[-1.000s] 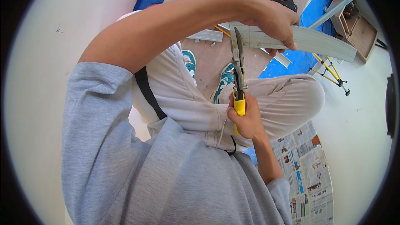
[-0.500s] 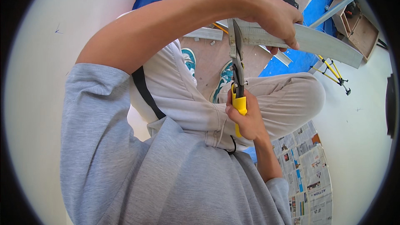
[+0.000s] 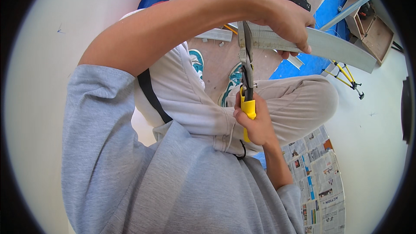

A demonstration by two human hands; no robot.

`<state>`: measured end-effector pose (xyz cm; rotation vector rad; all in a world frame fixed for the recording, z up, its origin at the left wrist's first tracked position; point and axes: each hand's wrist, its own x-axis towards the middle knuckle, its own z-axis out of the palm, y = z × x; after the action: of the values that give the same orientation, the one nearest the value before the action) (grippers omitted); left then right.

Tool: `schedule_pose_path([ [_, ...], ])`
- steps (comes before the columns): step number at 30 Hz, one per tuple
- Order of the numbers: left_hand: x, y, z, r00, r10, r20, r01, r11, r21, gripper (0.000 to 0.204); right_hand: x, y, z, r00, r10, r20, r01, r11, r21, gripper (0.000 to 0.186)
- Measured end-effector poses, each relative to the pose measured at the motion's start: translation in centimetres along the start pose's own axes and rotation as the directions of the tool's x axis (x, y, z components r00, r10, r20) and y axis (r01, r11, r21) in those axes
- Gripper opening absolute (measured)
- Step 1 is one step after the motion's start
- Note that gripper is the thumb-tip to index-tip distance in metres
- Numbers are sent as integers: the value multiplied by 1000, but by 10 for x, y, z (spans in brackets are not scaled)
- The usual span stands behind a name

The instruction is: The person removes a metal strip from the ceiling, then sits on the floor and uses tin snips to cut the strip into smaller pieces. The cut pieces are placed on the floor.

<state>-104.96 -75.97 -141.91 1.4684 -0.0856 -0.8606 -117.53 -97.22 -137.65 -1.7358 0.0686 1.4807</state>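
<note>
Item, my left hand [image 3: 289,26]: fingers closed on a long, pale grey metal strip [image 3: 340,47], fingertips showing along its lower edge.

Item, my right hand [image 3: 259,121]: wrapped about a pair of metal snips with yellow-sleeved grips [image 3: 248,108], thumb along the near side.

Position: the strip lies ahead of my right fingers, beyond the blades, its long axis running from the blades off to the right and slightly toward me, appearing bowed. The blades point away from me, roughly crosswise to it, at its left end. My left hand is the nearer, directly on the strip, just right of the blades; my right reaches it only by the tool.

Obscured: the blade tips and the strip's upper left part, at or under my left forearm. I cannot tell how deeply the blades bite, nor whether the narrow sliver at their left is strip or tool. My right fingertips are mostly out of sight behind the grips. A blue-and-black long-handled tool [image 3: 300,1] beyond is cut off by the upper edge.
</note>
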Motion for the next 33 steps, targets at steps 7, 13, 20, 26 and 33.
schedule_pose_path([
  [7,4,-4,4,1000,-25,-12,25,1000,11,51,2,2,-3,1000,26,-15,-27,995,-91,25],
  [13,-2,-4,7,998,-32,-47,33,999,13,51,6,8,1,999,-15,-50,11,997,-78,23],
  [20,3,-7,16,998,-26,-59,30,997,68,36,-6,4,-4,999,28,-20,-29,999,-44,23],
  [26,7,-11,16,998,-13,-55,19,994,109,39,-2,9,-3,997,81,-20,-82,996,-47,22],
  [33,15,-18,8,999,-9,-37,6,996,-92,53,4,13,-21,999,48,-4,-48,996,-69,22],
])
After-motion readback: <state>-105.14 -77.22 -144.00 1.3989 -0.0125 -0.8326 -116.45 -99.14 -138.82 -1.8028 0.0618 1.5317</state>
